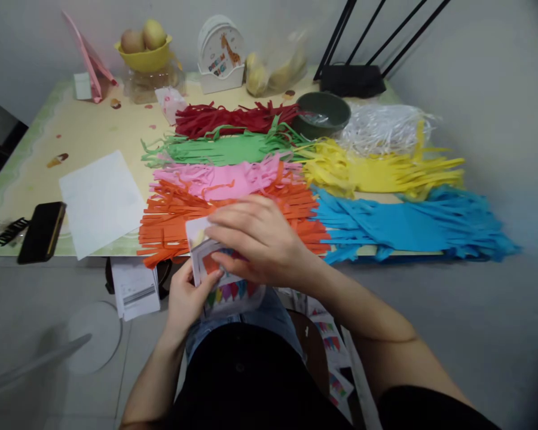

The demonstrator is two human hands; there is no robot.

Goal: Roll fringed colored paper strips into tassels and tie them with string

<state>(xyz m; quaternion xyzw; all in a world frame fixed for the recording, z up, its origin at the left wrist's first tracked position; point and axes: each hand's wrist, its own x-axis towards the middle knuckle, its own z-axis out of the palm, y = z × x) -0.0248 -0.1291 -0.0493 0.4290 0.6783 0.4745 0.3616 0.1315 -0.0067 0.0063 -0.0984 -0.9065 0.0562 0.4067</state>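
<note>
Both hands work a small printed card point(226, 280) at the near table edge: the left hand point(186, 298) pinches its left side, while the right hand point(255, 236) lies over it, fingers pressing an orange strip. Next comes careful threading, I judge.

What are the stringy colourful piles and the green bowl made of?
The orange strips, like the other coloured piles, look like thin matte paper: flat, cut into fringes, curling at the ends. The white pile is glossier, perhaps plastic ribbon. The green bowl looks like smooth plastic or glazed ceramic; its faint shine leaves that open.
</note>
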